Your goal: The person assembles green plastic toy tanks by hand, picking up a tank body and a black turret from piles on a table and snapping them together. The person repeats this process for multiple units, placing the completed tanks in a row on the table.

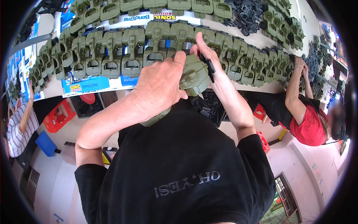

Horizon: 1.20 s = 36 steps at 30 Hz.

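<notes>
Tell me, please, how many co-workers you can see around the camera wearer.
2: a striped-shirted co-worker at the far left, and a red-shirted co-worker at the right. Others may be hidden past the picture's dark rim.

Olive-green plastic vehicle shells (133, 52) stand in curving rows across a long pale worktable (261, 40), with blue-and-white printed sheets (89, 84) partly beneath them, a heap of dark parts (244, 18) toward the far side and grey-blue pieces (316, 61) piled at right.
</notes>
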{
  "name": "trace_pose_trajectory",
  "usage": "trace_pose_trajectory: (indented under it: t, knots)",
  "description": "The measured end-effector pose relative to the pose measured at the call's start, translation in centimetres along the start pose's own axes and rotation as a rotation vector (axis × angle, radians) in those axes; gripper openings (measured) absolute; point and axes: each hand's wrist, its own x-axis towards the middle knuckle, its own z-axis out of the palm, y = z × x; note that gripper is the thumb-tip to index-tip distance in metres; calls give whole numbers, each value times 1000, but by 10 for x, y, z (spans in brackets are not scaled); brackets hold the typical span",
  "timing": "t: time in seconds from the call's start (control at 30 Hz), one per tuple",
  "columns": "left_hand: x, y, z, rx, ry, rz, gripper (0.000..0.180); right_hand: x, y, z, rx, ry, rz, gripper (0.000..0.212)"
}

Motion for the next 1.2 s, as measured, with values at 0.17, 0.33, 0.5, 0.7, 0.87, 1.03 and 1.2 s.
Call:
trace_pose_trajectory:
  t: [0.17,0.33,0.5,0.7,0.87,1.03,1.2]
  knots:
    - [-5,-7,0,30,-13,-7,78,2,4,9,5,-23,-45,57]
    - [-8,-14,-6,1,-52,-31,78,9,12,16,-51,-34,-72,66]
    - [-12,-23,-4,-2,-40,-13,74,5,11,25,-61,-53,-87,68]
    - [-22,-31,-5,-10,-41,-23,71,2,9,29,-237,-81,-167,72]
    - [-22,-48,-12,-118,-48,-26,63,-16,3,42,-53,-77,-92,74]
    - [-23,-60,-14,-185,-7,-52,68,-31,18,54,-104,-46,-496,76]
    - [-26,-65,-14,-196,-21,15,70,-22,18,47,146,17,-389,77]
